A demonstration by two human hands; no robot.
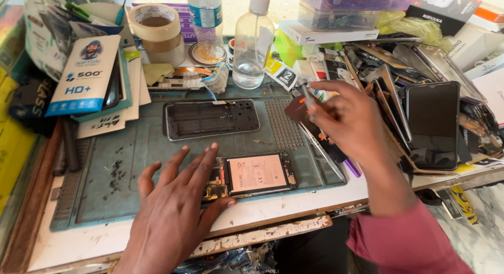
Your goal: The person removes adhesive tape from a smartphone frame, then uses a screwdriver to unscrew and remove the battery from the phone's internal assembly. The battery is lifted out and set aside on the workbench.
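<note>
Left hand (173, 211) rests flat, fingers spread, on the opened phone (252, 175) near the mat's (131, 148) front edge. Right hand (349, 122) pinches tweezers (307, 95). Its back cover (210, 118) already lies off; the insides remain untouched.

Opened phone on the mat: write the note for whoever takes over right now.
Left hand: fingers spread, pressing the left end of the opened phone, which lies on the green mat.
Right hand: raised over the mat's right edge, pinching a thin metal tool.
Done: back is off, battery and board exposed; the empty phone frame lies apart, farther back.
Left: phone not yet closed.
</note>
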